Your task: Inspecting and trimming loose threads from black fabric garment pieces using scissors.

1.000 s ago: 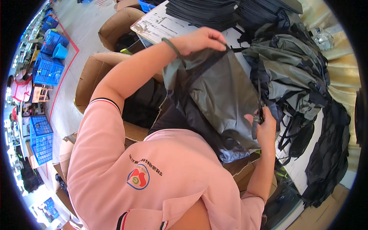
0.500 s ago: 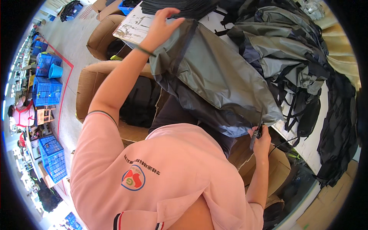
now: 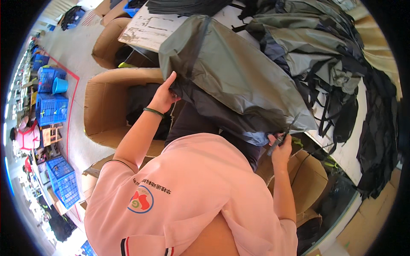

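Observation:
A large olive-grey coated fabric piece (image 3: 239,79) with a dark seam band and a black underside lies across the table edge and over my lap. My left hand (image 3: 163,97) is at its left lower edge, thumb up, fingers curled around the black fabric and partly hidden. My right hand (image 3: 282,152) is closed on a pair of small dark scissors (image 3: 278,143), whose blades point up beside the fabric's lower right corner. The fingertips of that hand touch or nearly touch the fabric.
More olive and black fabric pieces with straps (image 3: 316,47) are heaped on the white table (image 3: 147,30). A stack of black sheets (image 3: 188,6) lies at the far edge. Open cardboard boxes (image 3: 102,113) stand at my left, another box (image 3: 309,183) at my right. Blue crates (image 3: 62,177) line the floor.
My left hand has come down from above the fabric's upper left corner to its lower left edge. My right hand with the scissors has shifted slightly left.

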The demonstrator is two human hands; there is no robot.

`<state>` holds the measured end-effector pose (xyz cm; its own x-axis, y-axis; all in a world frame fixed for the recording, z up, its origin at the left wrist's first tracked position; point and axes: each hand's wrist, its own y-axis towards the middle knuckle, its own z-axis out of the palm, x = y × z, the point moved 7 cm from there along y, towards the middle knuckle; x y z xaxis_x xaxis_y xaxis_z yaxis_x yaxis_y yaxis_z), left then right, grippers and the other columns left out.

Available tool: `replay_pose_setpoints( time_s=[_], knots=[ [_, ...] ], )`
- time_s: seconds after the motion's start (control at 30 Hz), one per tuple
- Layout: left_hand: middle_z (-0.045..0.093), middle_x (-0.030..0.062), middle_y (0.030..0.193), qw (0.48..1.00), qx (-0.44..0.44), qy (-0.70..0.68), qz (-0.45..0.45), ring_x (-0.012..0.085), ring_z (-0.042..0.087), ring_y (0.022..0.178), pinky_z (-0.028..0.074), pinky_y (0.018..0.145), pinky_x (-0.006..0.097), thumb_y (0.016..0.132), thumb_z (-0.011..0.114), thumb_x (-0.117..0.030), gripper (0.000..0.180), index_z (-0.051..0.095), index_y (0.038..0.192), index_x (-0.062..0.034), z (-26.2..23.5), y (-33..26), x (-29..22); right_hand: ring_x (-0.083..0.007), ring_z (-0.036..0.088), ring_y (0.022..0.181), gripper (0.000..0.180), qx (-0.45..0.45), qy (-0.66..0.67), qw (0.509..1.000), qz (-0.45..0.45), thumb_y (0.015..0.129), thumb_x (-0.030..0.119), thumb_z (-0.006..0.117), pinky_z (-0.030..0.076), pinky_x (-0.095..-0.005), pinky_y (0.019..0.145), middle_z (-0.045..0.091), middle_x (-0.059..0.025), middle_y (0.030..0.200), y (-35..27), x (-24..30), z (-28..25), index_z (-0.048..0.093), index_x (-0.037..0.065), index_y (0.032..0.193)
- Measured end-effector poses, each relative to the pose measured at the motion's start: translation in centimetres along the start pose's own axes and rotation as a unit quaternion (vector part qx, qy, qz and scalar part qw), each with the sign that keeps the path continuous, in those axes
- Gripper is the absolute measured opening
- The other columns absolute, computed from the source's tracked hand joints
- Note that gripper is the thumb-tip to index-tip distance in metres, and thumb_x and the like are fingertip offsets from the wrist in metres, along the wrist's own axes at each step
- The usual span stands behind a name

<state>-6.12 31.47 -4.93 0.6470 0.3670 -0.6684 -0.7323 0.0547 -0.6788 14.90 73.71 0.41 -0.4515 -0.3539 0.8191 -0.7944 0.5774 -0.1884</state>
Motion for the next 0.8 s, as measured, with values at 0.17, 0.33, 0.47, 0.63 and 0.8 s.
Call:
replay_pose_setpoints(
  time_s=[0.17, 0.33, 0.47, 0.63, 0.8],
  knots=[
    [0.061, 0.0106, 0.121, 0.971, 0.103, -0.208, 0.053, 0.0249, 0.056, 0.113, 0.042, 0.099, 0.044, 0.094, 0.055, -0.021, 0.033, 0.055, 0.122, -0.0031, 2.7, 1.1, -1.5, -0.0112, 0.046, 0.067, 0.034, -0.006, 0.116, 0.993, 0.026, 0.075, 0.01, 0.079, 0.043, -0.0268, 0.063, 0.052, -0.0019, 0.074, -0.7, 0.5, 1.5, 0.049, 0.004, 0.09],
    [0.058, 0.012, 0.126, 0.944, 0.172, -0.28, 0.036, 0.0305, 0.053, 0.117, 0.036, 0.105, 0.045, 0.094, 0.05, -0.03, 0.04, 0.055, 0.124, -0.0035, 1.9, -0.1, -3.1, -0.0111, 0.046, 0.067, 0.032, -0.08, -0.017, 0.988, -0.129, 0.076, 0.007, 0.077, 0.043, -0.0256, 0.063, 0.051, -0.0019, 0.075, -1.1, 3.1, -1.3, 0.049, 0.005, 0.09],
    [0.056, 0.012, 0.13, 0.913, 0.238, -0.328, 0.051, 0.0313, 0.049, 0.122, 0.033, 0.107, 0.045, 0.093, 0.052, -0.031, 0.043, 0.053, 0.127, -0.0039, 2.2, -0.9, -3.9, -0.0129, 0.05, 0.068, 0.034, -0.033, -0.034, 0.992, -0.117, 0.075, 0.01, 0.079, 0.044, -0.0265, 0.065, 0.056, -0.0043, 0.076, -1.4, 3.2, -1.5, 0.05, 0.003, 0.09],
    [0.054, 0.0123, 0.132, 0.908, 0.24, -0.333, 0.084, 0.0312, 0.048, 0.123, 0.033, 0.108, 0.045, 0.092, 0.052, -0.03, 0.044, 0.053, 0.127, -0.0036, 2.1, -1.1, -4.6, -0.0195, 0.059, 0.068, 0.033, -0.028, -0.08, 0.988, -0.129, 0.073, 0.01, 0.081, 0.048, -0.0307, 0.066, 0.063, -0.0088, 0.076, -0.7, 5.6, -2.5, 0.053, 0.002, 0.089],
    [0.058, 0.0117, 0.127, 0.914, 0.215, -0.335, 0.082, 0.0316, 0.051, 0.12, 0.034, 0.106, 0.045, 0.091, 0.055, -0.031, 0.043, 0.056, 0.123, -0.0037, 2.1, -1.7, -4.6, -0.0252, 0.063, 0.075, 0.029, 0.011, -0.09, 0.981, -0.173, 0.075, 0.008, 0.077, 0.049, -0.0331, 0.07, 0.066, -0.0122, 0.083, 1.2, 9.4, -1.1, 0.054, 0.002, 0.091]
  ],
)
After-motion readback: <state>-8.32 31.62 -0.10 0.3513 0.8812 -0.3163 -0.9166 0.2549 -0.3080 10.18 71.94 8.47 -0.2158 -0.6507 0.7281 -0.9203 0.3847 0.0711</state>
